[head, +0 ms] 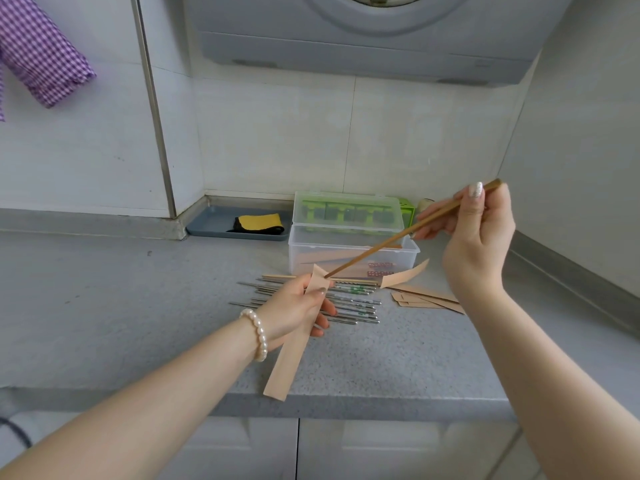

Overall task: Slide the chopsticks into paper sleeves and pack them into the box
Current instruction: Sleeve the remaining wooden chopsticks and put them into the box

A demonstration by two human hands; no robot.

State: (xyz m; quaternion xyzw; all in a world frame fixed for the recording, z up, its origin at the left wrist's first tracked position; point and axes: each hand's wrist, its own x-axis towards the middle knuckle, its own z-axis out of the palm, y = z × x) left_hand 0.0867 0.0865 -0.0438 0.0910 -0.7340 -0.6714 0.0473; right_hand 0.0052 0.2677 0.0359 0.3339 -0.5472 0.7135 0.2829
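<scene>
My left hand (298,308) holds a tan paper sleeve (289,358) near its open top, its lower end hanging past the counter's front edge. My right hand (474,223) grips the thick end of a pair of wooden chopsticks (377,249), whose thin tips touch the sleeve's mouth. Several metal chopsticks (349,299) lie in a row on the counter behind my left hand. A clear plastic box (349,254) stands behind them with sleeved chopsticks inside, its lid propped upright at the back.
Spare paper sleeves (426,299) lie to the right of the metal chopsticks, one curled sleeve (405,273) beside the box. A grey tray (214,221) with a yellow-black cloth sits at the back. The walls close in at the right and behind.
</scene>
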